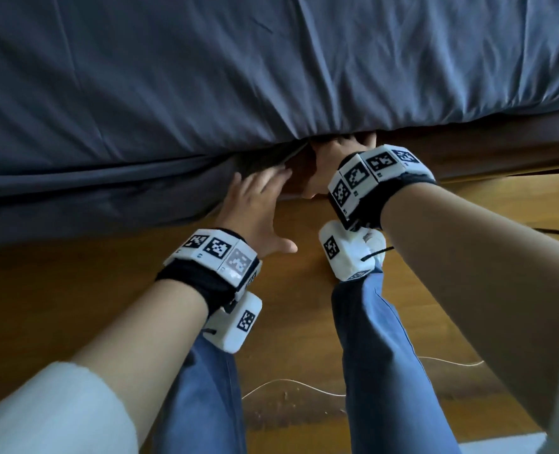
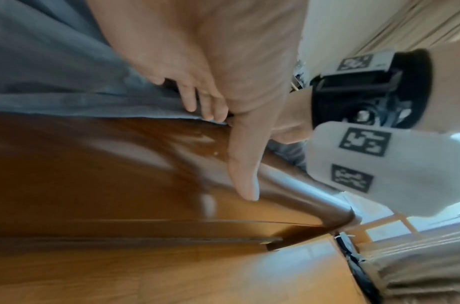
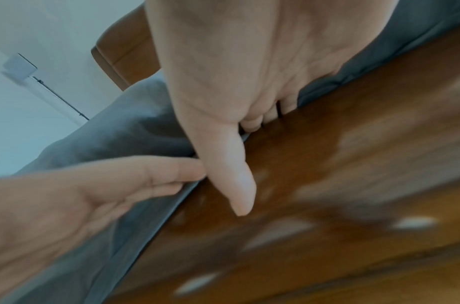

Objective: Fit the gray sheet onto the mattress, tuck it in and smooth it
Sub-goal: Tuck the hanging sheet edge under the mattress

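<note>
The gray sheet (image 1: pixel 238 77) covers the mattress and hangs over its near side above the wooden bed frame (image 1: pixel 500 191). My right hand (image 1: pixel 337 155) reaches under the mattress edge, which bulges up there. In the right wrist view the right hand (image 3: pixel 236 102) has its fingers slid between sheet (image 3: pixel 120 133) and frame (image 3: pixel 353 144), fingertips hidden, thumb out over the wood. My left hand (image 1: pixel 261 204) is flat with straight fingers. They touch the loose sheet edge (image 2: pixel 54 82) at the gap, just left of the right hand. Its thumb (image 2: pixel 244 174) sticks out over the frame.
My legs in blue trousers (image 1: pixel 386 355) stand close to the frame. Thin cables (image 1: pixel 291 385) lie on the wooden floor between my feet. A wooden headboard (image 3: pixel 125 57) and a white wall socket (image 3: pixel 18 67) show behind the mattress end.
</note>
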Demonstrator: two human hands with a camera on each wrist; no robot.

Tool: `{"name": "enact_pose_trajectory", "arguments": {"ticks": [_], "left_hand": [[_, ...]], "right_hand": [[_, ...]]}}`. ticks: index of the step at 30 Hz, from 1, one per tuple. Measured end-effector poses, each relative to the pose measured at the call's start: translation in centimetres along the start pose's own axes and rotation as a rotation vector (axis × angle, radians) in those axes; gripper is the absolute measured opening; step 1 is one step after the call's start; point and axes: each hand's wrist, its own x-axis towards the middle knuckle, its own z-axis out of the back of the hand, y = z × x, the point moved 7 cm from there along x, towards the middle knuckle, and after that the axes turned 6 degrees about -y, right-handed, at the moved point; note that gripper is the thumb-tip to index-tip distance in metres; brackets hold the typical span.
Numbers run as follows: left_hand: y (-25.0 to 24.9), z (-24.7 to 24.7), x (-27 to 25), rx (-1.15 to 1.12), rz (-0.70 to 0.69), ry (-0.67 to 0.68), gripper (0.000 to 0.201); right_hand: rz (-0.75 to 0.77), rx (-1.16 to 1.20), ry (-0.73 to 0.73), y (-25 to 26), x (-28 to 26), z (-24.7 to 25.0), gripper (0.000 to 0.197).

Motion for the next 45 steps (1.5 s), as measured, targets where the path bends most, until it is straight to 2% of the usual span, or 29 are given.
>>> {"name": "enact_pose_trajectory", "arguments": {"ticks": [3,5,8,11,15,18,22,28,30,34,38,42,45], "left_hand": [[0.4,-0.2,1.2,0.074,0.042,0.014,0.126],[0.7,0.5,2.3,0.084,0.075,-0.014,0.128],[1.0,1.4,3.8,0.098,0.116,-0.025,0.124],[1.3,1.5,5.0,0.091,0.189,0.051,0.116],[1.6,1.3,5.8,-0.049,0.272,0.146,0.111],[1.9,1.7,5.2,-0.096,0.217,0.140,0.111],[2.9,2.5,2.6,-0.166,0.135,0.110,0.118],[5.2,3.3,-1.2,-0.178,0.164,-0.023,0.121],[5.5,3.3,-1.1,-0.124,0.171,-0.033,0.124],[5.5,2.8,0.1,-0.018,0.186,-0.013,0.132],[6.3,2.9,1.8,0.017,0.241,0.010,0.125],[7.2,2.9,3.0,-0.140,0.274,0.078,0.109],[7.3,3.1,2.8,-0.182,0.244,0.048,0.109]], "right_hand": [[0.033,0.071,0.002,-0.6,-0.4,-0.5,0.098],[0.078,0.089,-0.011,-1.0,-0.8,-0.8,0.101],[0.143,0.141,-0.064,-1.2,-1.6,-0.9,0.098],[0.161,0.251,-0.093,-1.3,-2.7,-0.6,0.092],[0.237,0.308,-0.147,-0.6,-3.7,0.8,0.082],[0.288,0.235,-0.112,1.2,-2.7,1.0,0.080],[0.196,0.163,-0.044,2.7,-1.1,0.5,0.080],[0.067,0.106,-0.006,3.3,0.7,0.2,0.068],[0.056,0.112,0.026,3.2,0.9,0.0,0.073],[0.121,0.119,0.014,3.0,0.1,-0.6,0.091],[0.164,0.239,-0.060,3.1,-1.7,-1.1,0.097],[0.207,0.283,-0.052,3.3,-3.5,-1.9,0.096],[0.288,0.226,-0.051,5.1,-4.0,-1.7,0.095]]}}
